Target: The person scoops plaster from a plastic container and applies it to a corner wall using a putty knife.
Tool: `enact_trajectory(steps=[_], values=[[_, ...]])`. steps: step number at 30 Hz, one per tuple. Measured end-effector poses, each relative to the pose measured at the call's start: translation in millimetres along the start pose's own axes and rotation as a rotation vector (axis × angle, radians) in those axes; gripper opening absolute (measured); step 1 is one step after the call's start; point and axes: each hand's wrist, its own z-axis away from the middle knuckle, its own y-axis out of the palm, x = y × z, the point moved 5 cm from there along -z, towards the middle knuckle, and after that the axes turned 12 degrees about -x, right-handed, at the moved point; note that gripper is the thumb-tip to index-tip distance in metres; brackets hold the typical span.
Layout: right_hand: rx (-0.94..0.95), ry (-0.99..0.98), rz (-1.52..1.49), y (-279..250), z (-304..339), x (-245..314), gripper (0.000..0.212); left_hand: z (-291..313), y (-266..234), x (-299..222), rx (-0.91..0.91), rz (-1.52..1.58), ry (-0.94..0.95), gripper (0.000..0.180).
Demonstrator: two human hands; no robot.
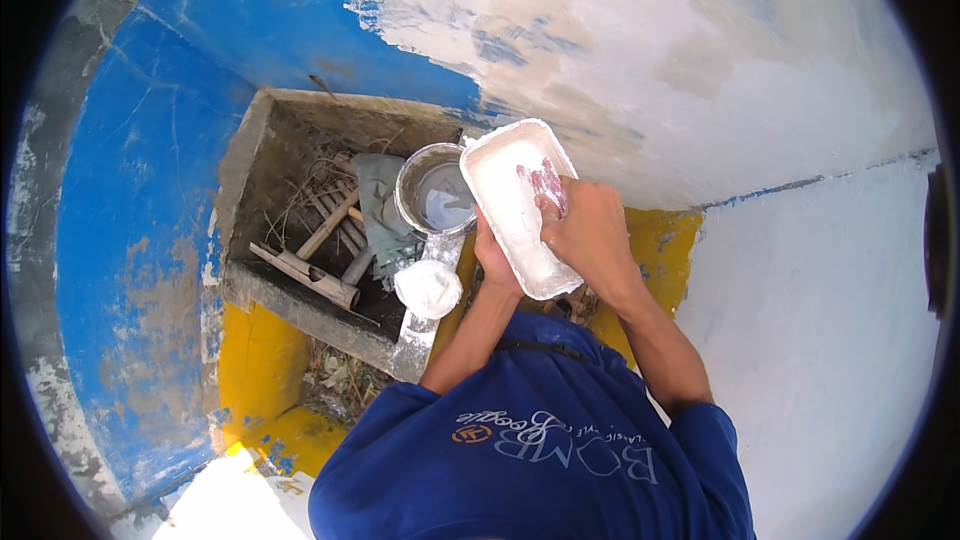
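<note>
Wall [790, 80]: rose far and right, white.
Trough [310, 314]: lay left, concrete-edged.
Tray [535, 275]: was held right of the trough, left hand [493, 255] gripping its left edge; open room lay to its right.
Bucket [420, 175]: stood just left of the tray.
Right hand [593, 237]: crossed tray's right rim, closed on scraper [543, 183].
Scraper: sat inside tray.

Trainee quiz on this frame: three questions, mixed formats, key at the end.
1. Which hand holds the small reddish tool at the white tray? A) left hand B) right hand
2. True or false: the round bucket is left of the white tray.
3. Fill in: the wall left of the concrete box is painted ____, with worn grey patches.

Key: 1. B; 2. True; 3. blue
</note>
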Motion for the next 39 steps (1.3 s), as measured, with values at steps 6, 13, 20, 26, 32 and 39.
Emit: enact_trajectory(steps=[6, 13, 20, 26, 32, 39], values=[[0.045, -0.045, -0.023, 5, 2, 6, 0.017, 2, 0, 0, -0.190, -0.091, 0.056, 0.067], [0.012, -0.076, -0.096, 1, 2, 8, 0.018, -1, 3, 1, -0.005, 0.113, 0.000, 0.066], [0.007, -0.076, -0.065, -4, 0, 7, 0.018, -1, 3, 3, -0.059, 0.051, 0.024, 0.065], [0.023, -0.079, -0.097, -6, 0, 8, 0.019, -2, 4, 4, 0.010, 0.044, 0.032, 0.065], [0.004, -0.055, -0.091, -17, -4, 11, 0.019, -2, 14, 4, -0.115, -0.013, 0.059, 0.065], [0.024, -0.075, -0.090, -10, -4, 6, 0.019, -5, 13, 6, -0.108, 0.005, 0.061, 0.065]])
